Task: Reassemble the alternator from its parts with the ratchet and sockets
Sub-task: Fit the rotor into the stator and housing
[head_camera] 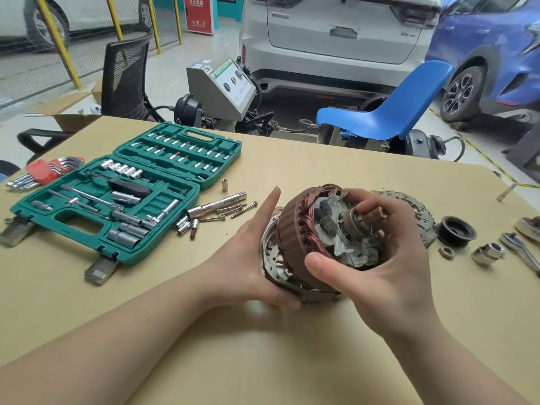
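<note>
The partly built alternator [295, 247] is tilted up on the tan table: brown stator with copper windings, grey rotor inside, aluminium front housing [273, 260] underneath. My left hand [251, 258] cups the housing and stator from the left, fingers straight, thumb under the rim. My right hand [380, 258] grips the stator's right side, fingers curled over the rotor shaft end [369, 216]. The rear cover [415, 206] lies behind my right hand. A black pulley [457, 230], a nut [446, 252], a large socket [488, 253] and a ratchet [521, 248] lie to the right.
An open green socket case [111, 200] sits at the left, with red-held hex keys [43, 172] beside it. An extension bar [216, 203], long bolts [236, 210] and small sockets [187, 225] lie loose in the middle. Chairs, a test bench and cars stand beyond the table.
</note>
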